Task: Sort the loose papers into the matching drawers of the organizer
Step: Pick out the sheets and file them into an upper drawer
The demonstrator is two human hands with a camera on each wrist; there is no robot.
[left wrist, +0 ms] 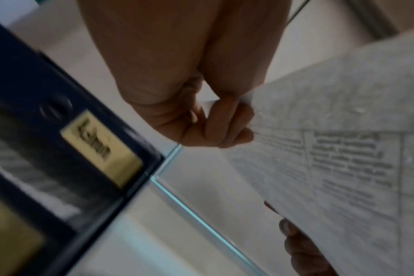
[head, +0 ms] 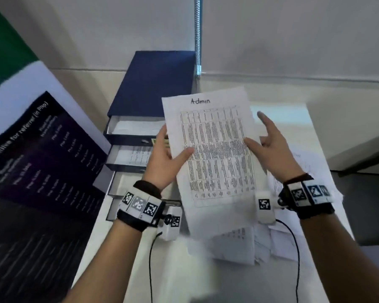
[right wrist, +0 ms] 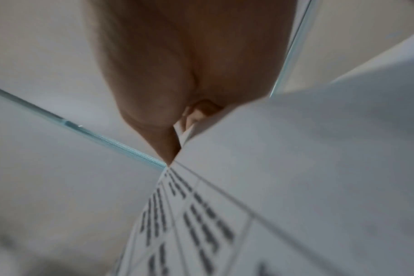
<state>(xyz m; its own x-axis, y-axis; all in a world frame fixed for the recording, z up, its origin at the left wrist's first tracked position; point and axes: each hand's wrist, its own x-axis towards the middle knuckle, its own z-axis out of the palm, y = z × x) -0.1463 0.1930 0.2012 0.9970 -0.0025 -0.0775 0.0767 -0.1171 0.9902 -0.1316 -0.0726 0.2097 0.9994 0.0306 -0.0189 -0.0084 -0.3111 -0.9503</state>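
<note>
Sheet marked "Admin" [head: 210, 147], printed w/ a table of small text, is held up in the air over the tabletop [head: 138, 263], in front of the blue drawer organizer [head: 153, 84]. Left hand [head: 164, 158] has it at the left edge: thumb lies across the printed face, fingers behind the paper, so the grip is grasping the sheet; left wrist view shows fingers curled onto the edge too. Right hand [head: 269, 143] is at the right edge, thumb on the printed face, index finger stretched out straight past the paper; other fingers hidden behind it, so cannot tell if that grip really grasps the sheet or only touches it.

Organizer sits at the back-left of the tabletop vs the wall, several drawers pulled out in steps; top drawer [head: 131, 127] and 2nd drawer [head: 129, 156] each hold paper. Yellow label [left wrist: 102, 149] on a drawer front, blurred, seems to read "Admin".

Loose pile of papers [head: 271, 243] lies on the tabletop below and right of the held sheet. Dark poster [head: 42, 149] leans at left.
</note>
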